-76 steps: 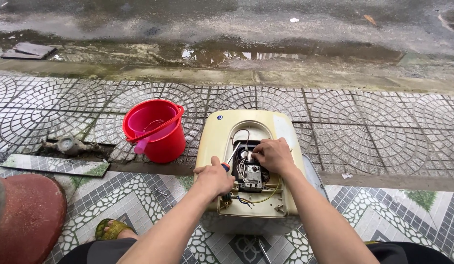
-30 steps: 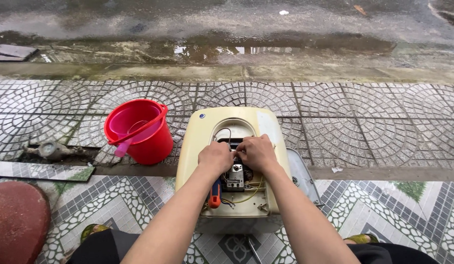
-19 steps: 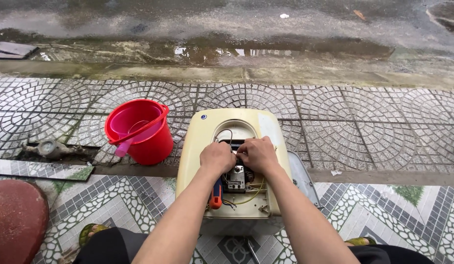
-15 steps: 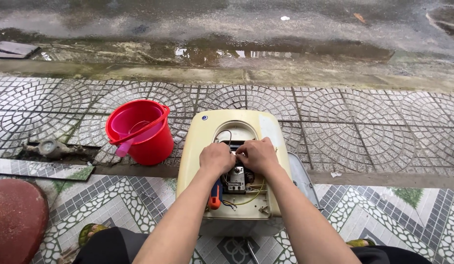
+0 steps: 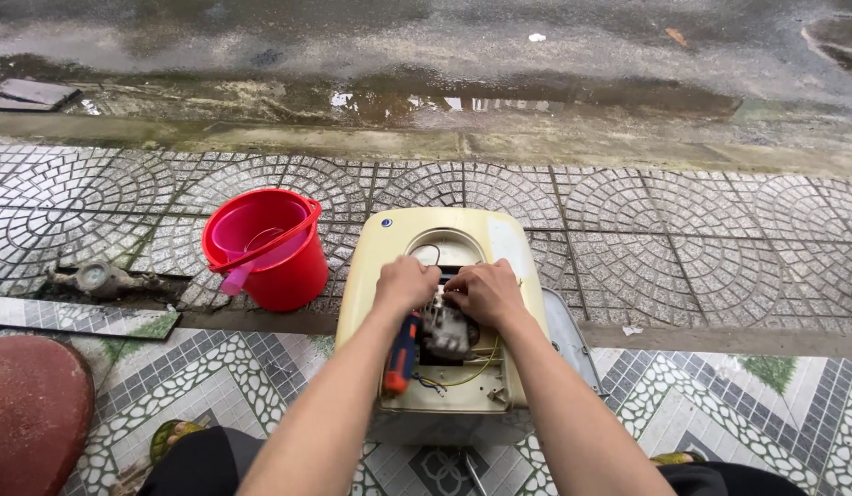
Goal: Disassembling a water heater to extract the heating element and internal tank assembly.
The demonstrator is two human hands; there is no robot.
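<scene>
A cream-coloured water heater (image 5: 389,257) lies on the tiled pavement with its cover off, showing a grey component (image 5: 447,332) and yellow and blue wires (image 5: 463,378). My left hand (image 5: 405,283) is shut on a screwdriver with a red and blue handle (image 5: 400,355), the handle pointing back toward me. Beside it, my right hand (image 5: 484,292) rests on the open compartment with its fingers on the parts inside. What the fingertips pinch is hidden. Both hands almost touch above the grey component.
A red bucket (image 5: 277,274) with a pink scoop in it stands left of the heater. A water meter (image 5: 97,276) sits in a gap in the paving. A red rounded object (image 5: 31,418) is at the lower left. Wet road with a puddle (image 5: 398,96) lies beyond the kerb.
My left hand has moved up from the lower compartment to meet the right hand, bringing the screwdriver. The view has shifted slightly; the heater and bucket have stayed put.
</scene>
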